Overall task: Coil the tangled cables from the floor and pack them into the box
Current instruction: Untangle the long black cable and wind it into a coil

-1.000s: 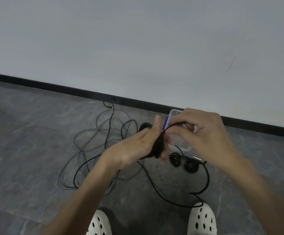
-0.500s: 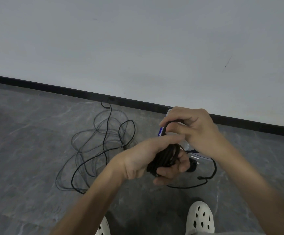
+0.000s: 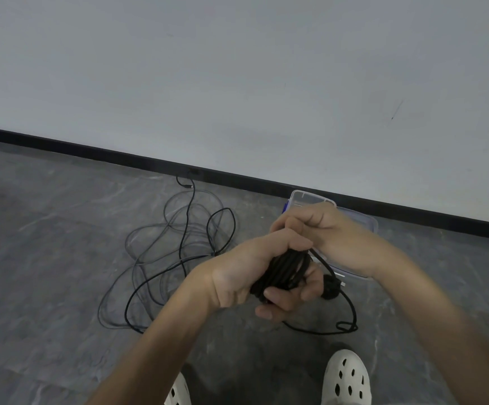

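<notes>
Clenched round a thick coil of black cable point(image 3: 285, 268) at frame centre: left hand point(image 3: 246, 276), thumb over the top, fingertips wrapped back underneath. Pressed onto that thumb from 1 o'clock: right hand point(image 3: 328, 235), fingers curled tight; impossible to tell whether pinching any cable, with fingertips tucked out of sight. Trailing from the coil toward 4 o'clock: a loose tail point(image 3: 322, 262), running past a small wound bundle point(image 3: 331, 287) with a pale plug tip and ending in a little loop on the floor point(image 3: 47, 258) near 5 o'clock. Lying at 1 o'clock behind the right hand, close to the black baseboard point(image 3: 120, 152): clear plastic box point(image 3: 310, 197), largely hidden by the wrist. Spread at 9 to 10 o'clock from the hands, well apart from the box: tangled cables point(image 3: 179, 244), black and grey loops overlapping. At 6 o'clock, along the bottom edge: two white perforated clogs point(image 3: 345, 378).

Against a second ago: left fingers no longer straight but closed over the coil; coil fatter; tail on the floor much shorter. Against half a second ago: right hand lower and closer onto the left thumb; more of the box's far corner showing; tangle on the floor unchanged
</notes>
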### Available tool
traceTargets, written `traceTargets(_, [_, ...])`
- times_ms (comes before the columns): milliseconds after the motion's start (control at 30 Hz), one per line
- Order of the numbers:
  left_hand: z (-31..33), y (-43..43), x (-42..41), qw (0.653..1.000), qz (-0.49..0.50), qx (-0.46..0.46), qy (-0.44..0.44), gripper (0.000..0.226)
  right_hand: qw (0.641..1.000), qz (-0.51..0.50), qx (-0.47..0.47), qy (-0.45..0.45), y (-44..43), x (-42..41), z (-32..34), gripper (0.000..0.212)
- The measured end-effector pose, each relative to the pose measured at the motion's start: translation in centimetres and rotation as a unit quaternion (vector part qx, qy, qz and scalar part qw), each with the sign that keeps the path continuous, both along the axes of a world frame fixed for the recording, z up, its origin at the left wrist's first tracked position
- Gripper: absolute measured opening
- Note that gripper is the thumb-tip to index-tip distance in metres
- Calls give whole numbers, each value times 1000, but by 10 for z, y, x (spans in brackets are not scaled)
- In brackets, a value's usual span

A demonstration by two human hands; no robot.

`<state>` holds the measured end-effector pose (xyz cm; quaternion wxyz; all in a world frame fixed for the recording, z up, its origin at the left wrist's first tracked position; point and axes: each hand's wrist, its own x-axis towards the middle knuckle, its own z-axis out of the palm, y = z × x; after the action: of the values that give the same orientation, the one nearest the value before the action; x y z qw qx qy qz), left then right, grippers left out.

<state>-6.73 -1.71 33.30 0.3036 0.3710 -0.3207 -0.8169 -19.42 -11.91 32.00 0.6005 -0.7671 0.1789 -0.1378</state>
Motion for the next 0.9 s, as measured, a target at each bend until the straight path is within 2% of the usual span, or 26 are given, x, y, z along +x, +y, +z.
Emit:
traceTargets(100, [1,0,2,998,-51,-36,0,52,1000,9,28,-8,-2,-2,1,24])
traceTargets(233, [-1,0,5,996,-42,-79,-8,60,998,-19,65,-19,-4,-4,-4,34])
traceTargets(400, [-1,1,5,984,13,-163,-73,47,994,-10,100,-38,-3,-4,2,27])
traceTargets(533, [-1,0,3,966,54,-200,-152,35,995,-12,91,-29,-3,-4,6,26])
traceTargets(733, [-2,-2,5,934,71,-248,-249,29,997,-20,67,-20,-6,-8,1,51])
traceTargets(900, [-7,-5,10,909,125,-265,-296,33,997,-61,31,-30,-6,-6,-1,45])
